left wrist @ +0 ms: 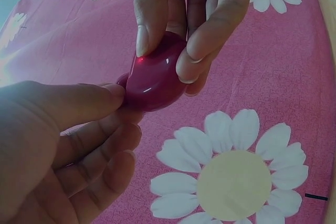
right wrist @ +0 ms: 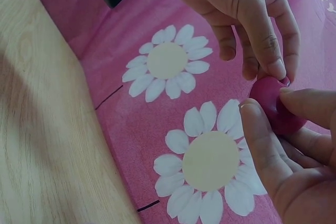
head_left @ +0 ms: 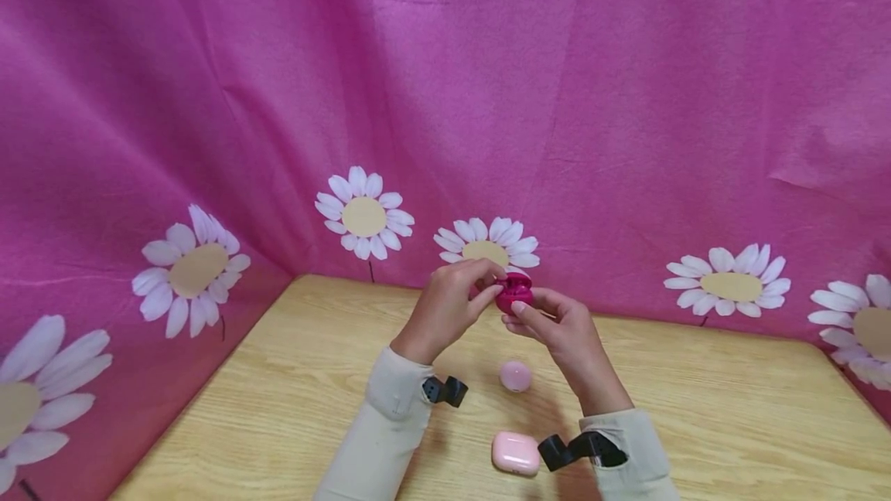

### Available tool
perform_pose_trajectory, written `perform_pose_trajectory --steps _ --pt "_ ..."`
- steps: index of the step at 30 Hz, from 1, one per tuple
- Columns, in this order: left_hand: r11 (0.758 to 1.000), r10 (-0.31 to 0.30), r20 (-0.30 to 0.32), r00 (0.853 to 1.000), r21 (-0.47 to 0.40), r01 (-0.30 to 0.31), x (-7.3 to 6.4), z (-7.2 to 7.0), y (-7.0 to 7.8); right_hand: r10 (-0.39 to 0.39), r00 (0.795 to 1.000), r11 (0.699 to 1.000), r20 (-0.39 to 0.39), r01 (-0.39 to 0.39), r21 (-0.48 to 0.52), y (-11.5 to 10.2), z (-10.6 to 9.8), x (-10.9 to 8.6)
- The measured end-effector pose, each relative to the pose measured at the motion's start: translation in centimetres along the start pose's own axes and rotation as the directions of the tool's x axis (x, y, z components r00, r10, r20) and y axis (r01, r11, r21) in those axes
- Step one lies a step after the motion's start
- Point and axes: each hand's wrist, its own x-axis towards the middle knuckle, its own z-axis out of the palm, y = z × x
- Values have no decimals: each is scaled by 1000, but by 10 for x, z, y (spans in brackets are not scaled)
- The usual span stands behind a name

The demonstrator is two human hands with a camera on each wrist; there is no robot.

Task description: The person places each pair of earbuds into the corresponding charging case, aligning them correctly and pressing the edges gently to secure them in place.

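A glossy dark-pink earbud case point(head_left: 513, 298) is held up over the table with its lid raised. My right hand point(head_left: 567, 327) grips the case between thumb and fingers. At the case's left side, my left hand point(head_left: 448, 304) pinches a small dark-pink earbud point(left wrist: 122, 80) between thumb and forefinger, mostly covered by the fingertips. A tiny red light glows on the case point(left wrist: 157, 80) in the left wrist view. From the right wrist view, the case point(right wrist: 273, 103) lies between both hands, its inside hidden.
Below the hands on the wooden table point(head_left: 278, 408) lie a round pale-pink case point(head_left: 515, 376) and a rounded rectangular pink case point(head_left: 516, 453). A magenta cloth point(head_left: 487, 99) with daisies stands behind and to the left. Black camera mounts point(head_left: 581, 451) sit on both wrists.
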Motion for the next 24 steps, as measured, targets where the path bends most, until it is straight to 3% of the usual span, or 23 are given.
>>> perform_pose_trajectory --steps 15,24 --pt "1000 -11 7 1000 -23 11 0 1 0 -4 1000 1000 -18 4 -7 1 -1 -1" --pt "1000 2 -6 1000 6 -2 -1 0 -2 -1 1000 1000 -14 1 -11 0 1 0"
